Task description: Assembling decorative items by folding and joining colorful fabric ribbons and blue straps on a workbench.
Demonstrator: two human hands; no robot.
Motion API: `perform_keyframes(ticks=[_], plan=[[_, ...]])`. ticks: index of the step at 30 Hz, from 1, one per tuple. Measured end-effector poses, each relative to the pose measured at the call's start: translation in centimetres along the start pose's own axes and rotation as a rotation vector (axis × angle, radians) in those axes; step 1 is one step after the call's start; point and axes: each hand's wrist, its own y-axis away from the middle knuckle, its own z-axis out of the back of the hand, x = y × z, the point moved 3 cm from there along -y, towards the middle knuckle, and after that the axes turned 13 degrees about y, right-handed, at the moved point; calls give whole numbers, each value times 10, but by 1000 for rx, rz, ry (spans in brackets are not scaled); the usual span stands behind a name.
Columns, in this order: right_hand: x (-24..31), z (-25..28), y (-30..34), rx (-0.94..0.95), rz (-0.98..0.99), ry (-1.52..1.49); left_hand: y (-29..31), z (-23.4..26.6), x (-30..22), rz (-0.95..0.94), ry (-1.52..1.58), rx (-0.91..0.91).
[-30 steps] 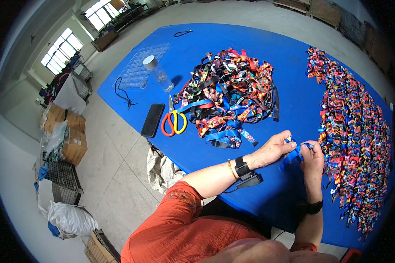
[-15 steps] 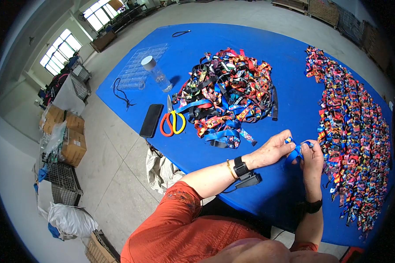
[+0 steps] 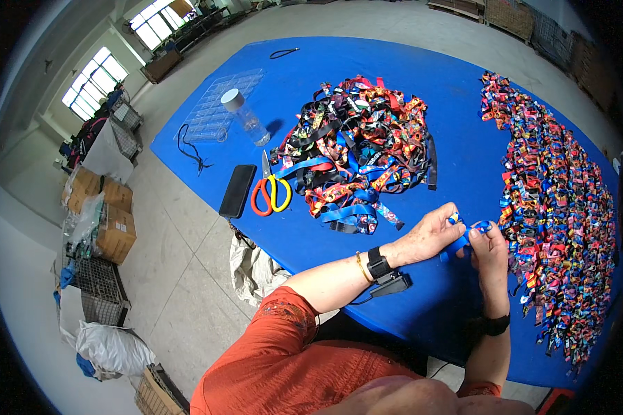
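Note:
A short blue printed ribbon strap [image 3: 467,234] is held between my two hands over the near right part of the table. My left hand [image 3: 428,236] pinches one side of it, while my right hand [image 3: 490,252] grips the other between thumb and fingers. The strap is looped or folded there; the fingers hide its exact form. Beyond my hands lies a tangled heap of printed straps [image 3: 367,145]. To their right spreads a wide, dense layer of small looped straps [image 3: 554,214] in many colours.
Left of the heap are scissors [image 3: 273,195] with red and yellow handles, a black phone [image 3: 238,191] and a clear bottle [image 3: 246,117] with a white lid. Farther back sit a clear plastic rack [image 3: 218,104] and black cords [image 3: 188,146]. Boxes [image 3: 114,232] stand on the floor at left.
My fingers have shifted slightly on the blue strap, and my right thumb has come over its loop. The strap's lower part has moved left. Other things stay in place.

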Motion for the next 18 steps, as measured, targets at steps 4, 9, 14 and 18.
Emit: perform_keyframes(ticks=[4, 9, 14, 18], plan=[[1, -1, 1, -42, 20, -120, 2, -3, -11, 77, -47, -28], [-3, 2, -2, -144, 62, -138, -2, -2, -1, -31, 160, -93], [-6, 12, -2, -209, 63, -114, -2, 8, -7, -177, -26, -217], [-25, 11, -10, -223, 177, -137, 3, -6, -8, -26, -51, -105]])
